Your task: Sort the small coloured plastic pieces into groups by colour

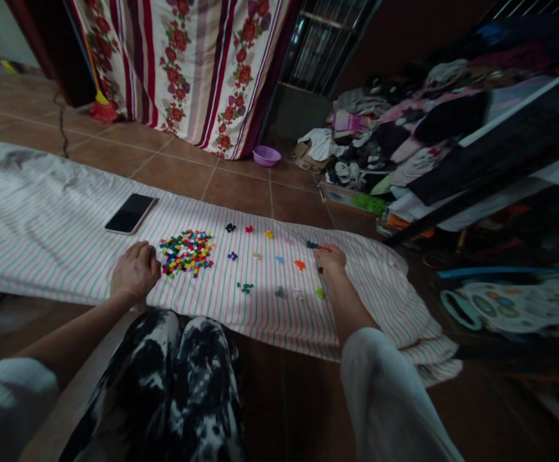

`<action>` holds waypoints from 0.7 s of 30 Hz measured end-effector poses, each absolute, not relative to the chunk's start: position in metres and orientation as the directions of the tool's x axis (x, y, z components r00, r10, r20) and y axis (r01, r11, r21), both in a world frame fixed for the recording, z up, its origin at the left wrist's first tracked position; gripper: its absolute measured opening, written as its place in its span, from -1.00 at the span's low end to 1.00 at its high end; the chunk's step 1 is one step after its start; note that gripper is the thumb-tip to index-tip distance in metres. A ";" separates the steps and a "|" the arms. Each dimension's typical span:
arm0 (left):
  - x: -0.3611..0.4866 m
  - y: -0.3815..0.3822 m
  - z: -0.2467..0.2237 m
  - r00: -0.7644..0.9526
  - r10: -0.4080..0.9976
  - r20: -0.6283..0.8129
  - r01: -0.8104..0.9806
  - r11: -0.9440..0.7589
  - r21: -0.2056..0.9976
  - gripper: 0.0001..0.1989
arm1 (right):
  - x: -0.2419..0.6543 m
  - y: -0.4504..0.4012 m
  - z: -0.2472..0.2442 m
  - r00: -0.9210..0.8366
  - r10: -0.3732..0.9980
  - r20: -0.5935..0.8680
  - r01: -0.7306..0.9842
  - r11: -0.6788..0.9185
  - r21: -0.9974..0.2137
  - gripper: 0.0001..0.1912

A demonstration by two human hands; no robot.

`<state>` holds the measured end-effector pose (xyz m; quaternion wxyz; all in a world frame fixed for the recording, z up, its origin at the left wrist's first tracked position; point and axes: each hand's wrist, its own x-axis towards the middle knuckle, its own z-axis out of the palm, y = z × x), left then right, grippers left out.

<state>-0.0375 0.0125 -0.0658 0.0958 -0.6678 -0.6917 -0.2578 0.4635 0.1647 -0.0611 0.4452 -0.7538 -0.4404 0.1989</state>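
Note:
A mixed pile of small coloured blocks (186, 253) lies on the striped cloth (67, 205). Just left of it rests my left hand (136, 269), fingers curled under, so anything inside is hidden. To the right, little single-colour groups are spread out in rough rows, among them black blocks (230, 228), yellow blocks (269, 234), orange blocks (300, 264) and green blocks (245, 288). My right hand (332, 258) reaches the far right group, its fingertips pinched together at the small dark grey blocks (312, 244).
A phone (131, 213) lies on the cloth behind my left hand. On the tiled floor beyond are a purple basin (266, 156) and a red dustpan (103, 111), near a flowered curtain (178, 64). Heaped clothes (404, 122) and a dark frame stand at the right.

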 end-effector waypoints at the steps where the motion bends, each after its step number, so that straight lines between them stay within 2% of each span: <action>1: -0.038 0.012 -0.066 -0.089 0.877 0.472 0.974 -0.023 0.225 -0.78 | 0.463 0.166 -0.061 0.565 0.823 0.050 0.450 -0.257 -0.856 -0.69; 4: -0.038 0.012 -0.067 -0.093 0.878 0.470 0.977 -0.011 0.213 -0.76 | 0.462 0.168 -0.061 0.583 0.811 -0.034 0.377 -0.308 -0.873 -0.64; 11: -0.039 0.012 -0.070 -0.089 0.874 0.477 0.975 -0.022 0.223 -0.76 | 0.462 0.162 -0.067 0.580 0.815 0.007 0.367 -0.253 -0.895 -0.65; 16: -0.037 0.012 -0.067 -0.129 0.874 0.468 0.960 -0.007 0.278 -0.74 | 0.455 0.153 -0.064 0.538 0.833 0.126 0.481 -0.181 -0.858 -0.69; 21: -0.036 0.012 -0.065 -0.115 0.883 0.455 0.965 -0.008 0.261 -0.74 | 0.429 0.146 -0.056 0.377 0.909 0.175 0.586 -0.088 -0.805 -0.72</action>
